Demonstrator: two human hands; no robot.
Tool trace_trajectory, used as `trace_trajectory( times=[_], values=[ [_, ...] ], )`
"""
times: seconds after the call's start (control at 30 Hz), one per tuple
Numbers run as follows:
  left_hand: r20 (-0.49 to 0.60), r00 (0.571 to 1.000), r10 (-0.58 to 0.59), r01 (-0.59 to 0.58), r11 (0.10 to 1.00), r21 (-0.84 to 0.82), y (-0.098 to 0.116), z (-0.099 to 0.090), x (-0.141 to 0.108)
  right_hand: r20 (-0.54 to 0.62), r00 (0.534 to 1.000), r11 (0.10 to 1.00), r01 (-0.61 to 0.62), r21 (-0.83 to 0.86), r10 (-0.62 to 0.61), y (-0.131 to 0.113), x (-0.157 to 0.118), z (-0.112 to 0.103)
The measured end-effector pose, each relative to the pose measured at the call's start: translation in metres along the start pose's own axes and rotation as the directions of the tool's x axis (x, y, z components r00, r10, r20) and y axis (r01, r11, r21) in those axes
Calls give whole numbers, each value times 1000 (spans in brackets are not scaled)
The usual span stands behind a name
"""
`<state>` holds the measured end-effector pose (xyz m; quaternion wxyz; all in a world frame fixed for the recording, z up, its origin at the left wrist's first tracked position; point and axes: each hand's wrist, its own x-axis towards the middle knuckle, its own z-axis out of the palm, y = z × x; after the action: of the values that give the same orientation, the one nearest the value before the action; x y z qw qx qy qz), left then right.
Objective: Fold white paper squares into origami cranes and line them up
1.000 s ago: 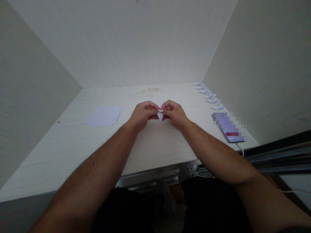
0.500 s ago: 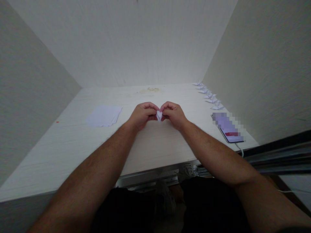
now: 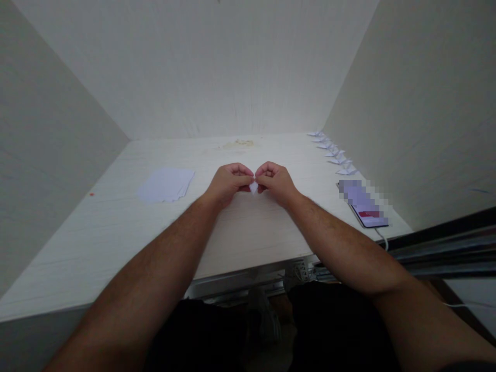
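Observation:
Between my two hands, over the middle of the white table, is a small piece of folded white paper. My left hand pinches it from the left with thumb and fingers. From the right, my right hand grips the same paper, its thumb and fingertips close to the left ones. Only the pointed lower end of the paper shows; the upper part is hidden behind the thumbs and fingertips.
A stack of white paper sheets lies on the table at the left. Along the right edge stand several folded paper cranes. Nearer, a phone lies with a white cable. Walls enclose the table's back and sides.
Both thumbs have moved inward and together over the upper part of the folded paper, covering more of it. The forearms and the things on the table have stayed in place.

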<state>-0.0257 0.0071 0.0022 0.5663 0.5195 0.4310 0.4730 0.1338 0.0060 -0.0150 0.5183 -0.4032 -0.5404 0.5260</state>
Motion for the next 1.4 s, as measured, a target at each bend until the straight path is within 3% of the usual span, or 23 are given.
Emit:
trace_trajectory(
  times=[0.3,0.63,0.83,1.0,1.4],
  values=[
    [-10,1000,-10,11,999,53,-1,2,-1,25,999,999,23,-37,-22,-3,0,1],
    [59,984,166,-164,986,-30,-2,4,0,90,984,979,164,-123,-154,-5,-2,-1],
    [-81,990,116,-116,993,9,-6,3,4,-28,995,988,90,-129,-94,-1,1,0],
    [-52,995,80,-84,994,-68,-6,3,3,-118,986,983,103,-153,-121,0,2,0],
    [-27,990,141,-142,988,-63,-9,-2,7,-95,990,981,83,-178,-101,-7,-4,2]
  ],
)
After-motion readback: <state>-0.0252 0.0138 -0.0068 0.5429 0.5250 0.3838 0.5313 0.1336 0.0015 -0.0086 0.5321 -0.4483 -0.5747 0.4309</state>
